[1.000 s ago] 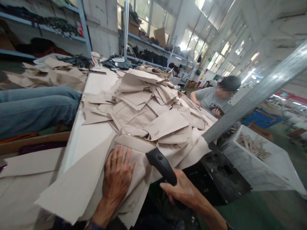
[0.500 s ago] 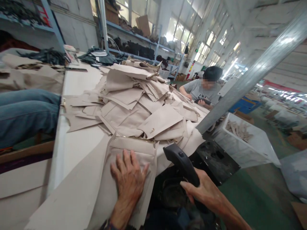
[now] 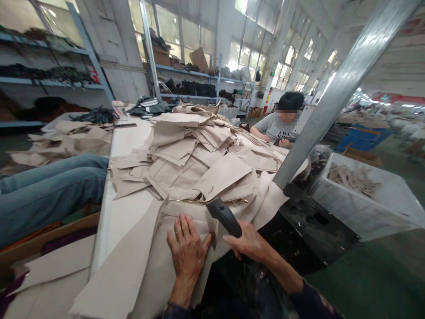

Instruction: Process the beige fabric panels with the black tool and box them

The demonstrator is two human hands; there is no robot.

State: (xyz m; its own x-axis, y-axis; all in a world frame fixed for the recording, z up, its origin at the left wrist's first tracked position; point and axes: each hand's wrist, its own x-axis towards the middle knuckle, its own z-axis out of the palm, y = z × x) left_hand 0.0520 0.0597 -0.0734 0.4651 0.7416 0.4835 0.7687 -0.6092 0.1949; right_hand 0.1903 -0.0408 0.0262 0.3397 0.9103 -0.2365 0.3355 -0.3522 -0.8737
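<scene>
The beige zippered panel [image 3: 173,212] lies at the near end of the white table [image 3: 117,217], in front of the beige pile [image 3: 175,150]. The left hand [image 3: 188,254] rests on it, fingers spread, gripping nothing; the right hand [image 3: 252,243] is wrapped around a black handheld tool [image 3: 223,215], its head by the zipper's right end. This looks like steadying and aligning, which calls for a flat panel. Tool contact is unclear; the handle's lower end and table's near edge are hidden.

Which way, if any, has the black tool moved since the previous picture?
Yes: the black tool has shifted left, its head now closer to the gold clasp on the pile.
</scene>
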